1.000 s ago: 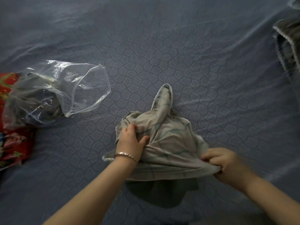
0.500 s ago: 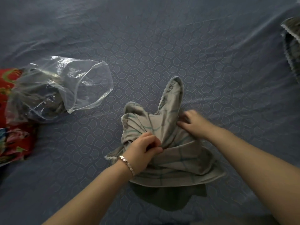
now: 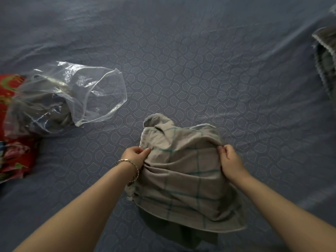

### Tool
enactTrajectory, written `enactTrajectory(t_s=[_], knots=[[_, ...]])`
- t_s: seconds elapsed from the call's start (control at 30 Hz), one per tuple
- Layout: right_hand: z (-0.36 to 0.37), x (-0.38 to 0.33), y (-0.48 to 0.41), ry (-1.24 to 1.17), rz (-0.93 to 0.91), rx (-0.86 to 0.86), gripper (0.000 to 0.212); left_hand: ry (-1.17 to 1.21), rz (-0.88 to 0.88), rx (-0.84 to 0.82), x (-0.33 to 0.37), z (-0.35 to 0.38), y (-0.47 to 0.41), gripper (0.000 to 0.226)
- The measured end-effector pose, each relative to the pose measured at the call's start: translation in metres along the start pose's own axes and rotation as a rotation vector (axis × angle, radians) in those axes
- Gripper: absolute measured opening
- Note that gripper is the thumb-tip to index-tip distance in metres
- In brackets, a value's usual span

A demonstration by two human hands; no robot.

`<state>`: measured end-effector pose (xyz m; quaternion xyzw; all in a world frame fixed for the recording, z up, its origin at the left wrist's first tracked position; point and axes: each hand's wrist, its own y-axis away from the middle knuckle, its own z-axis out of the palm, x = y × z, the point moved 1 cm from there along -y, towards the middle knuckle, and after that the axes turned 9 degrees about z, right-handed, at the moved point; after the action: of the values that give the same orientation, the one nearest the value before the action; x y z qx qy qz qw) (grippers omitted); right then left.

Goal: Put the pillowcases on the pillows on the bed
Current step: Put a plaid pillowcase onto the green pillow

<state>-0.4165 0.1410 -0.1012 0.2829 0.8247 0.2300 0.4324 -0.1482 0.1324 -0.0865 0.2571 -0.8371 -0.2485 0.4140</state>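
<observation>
A grey pillowcase [image 3: 183,171] with thin green check lines is bunched up, lifted a little off the blue patterned bed sheet [image 3: 181,70] and casting a shadow below. My left hand [image 3: 135,156], with a bracelet at the wrist, pinches its left edge. On the right edge, the fingers of my right hand [image 3: 230,160] grip the fabric. The cloth stretches between both hands. No bare pillow is clearly in view.
A clear plastic bag [image 3: 69,95] with dark grey fabric inside lies at the left. Under it is a red flowered cloth [image 3: 11,157] at the left edge. More grey fabric with a white trim [image 3: 325,57] lies at the right edge.
My right hand moved from the middle of the cloth to its right edge, and my left hand shifted to the left edge. The standing tail of fabric dropped and the cloth now spreads wider.
</observation>
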Motion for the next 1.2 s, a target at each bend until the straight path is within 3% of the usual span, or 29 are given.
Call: enactTrajectory(t_s=[0.07, 0.13, 0.2, 0.27, 0.3, 0.37, 0.43, 0.47, 0.5, 0.6, 0.67, 0.77, 0.87, 0.97, 1.03, 1.1, 1.2], knots=[[-0.009, 0.008, -0.005, 0.152, 0.043, 0.052, 0.022, 0.116, 0.025, 0.074, -0.003, -0.002, 0.007, 0.027], [-0.012, 0.009, -0.007, 0.259, 0.078, 0.058, 0.028, 0.143, 0.006, 0.002, -0.011, -0.012, 0.018, 0.03], [-0.007, 0.005, -0.006, 0.298, 0.112, 0.015, 0.028, -0.098, -0.114, -0.299, -0.021, -0.024, 0.029, 0.027], [0.0, 0.001, 0.002, 0.257, 0.183, -0.064, 0.036, -0.527, -0.289, -0.618, -0.02, -0.043, 0.031, 0.017], [0.003, 0.0, 0.007, 0.228, 0.217, -0.125, 0.044, -0.701, -0.301, -0.669, -0.013, -0.049, 0.025, 0.011], [0.008, 0.003, 0.022, 0.216, 0.204, -0.264, 0.042, -0.932, -0.074, -0.502, 0.011, -0.052, 0.004, 0.015], [0.007, 0.006, 0.038, 0.232, 0.154, -0.32, 0.035, -0.906, 0.338, -0.159, 0.053, -0.04, -0.01, 0.017], [0.006, 0.009, 0.044, 0.229, 0.138, -0.327, 0.034, -0.786, 0.467, -0.111, 0.07, -0.028, -0.012, 0.02], [0.005, 0.012, 0.048, 0.227, 0.122, -0.329, 0.034, -0.749, 0.513, -0.196, 0.084, -0.014, -0.009, 0.026], [0.006, 0.019, 0.056, 0.241, 0.093, -0.348, 0.037, -0.985, 0.38, -0.634, 0.073, 0.029, -0.003, 0.041], [0.01, 0.023, 0.058, 0.199, 0.087, -0.335, 0.034, -0.956, 0.327, -0.691, 0.059, 0.041, 0.0, 0.036], [0.016, 0.027, 0.055, 0.123, 0.076, -0.261, 0.026, -0.73, 0.29, -0.645, 0.052, 0.039, 0.003, 0.027], [0.023, 0.025, 0.051, 0.104, 0.066, -0.21, 0.031, -0.738, 0.268, -0.637, 0.048, 0.033, 0.006, 0.026], [0.023, 0.025, 0.047, -0.032, 0.275, -0.19, 0.036, -0.774, 0.316, -0.616, 0.042, 0.032, 0.009, 0.024], [0.019, 0.032, 0.047, 0.047, 0.417, -0.212, 0.049, -0.748, 0.365, -0.575, 0.038, 0.032, 0.013, 0.027], [0.018, 0.035, 0.052, 0.11, 0.454, -0.29, 0.063, -0.675, 0.455, -0.469, 0.033, 0.027, 0.021, 0.024], [0.014, 0.023, 0.055, -0.056, 0.345, -0.322, 0.055, -0.292, 0.513, -0.231, 0.02, 0.011, 0.037, 0.023]])
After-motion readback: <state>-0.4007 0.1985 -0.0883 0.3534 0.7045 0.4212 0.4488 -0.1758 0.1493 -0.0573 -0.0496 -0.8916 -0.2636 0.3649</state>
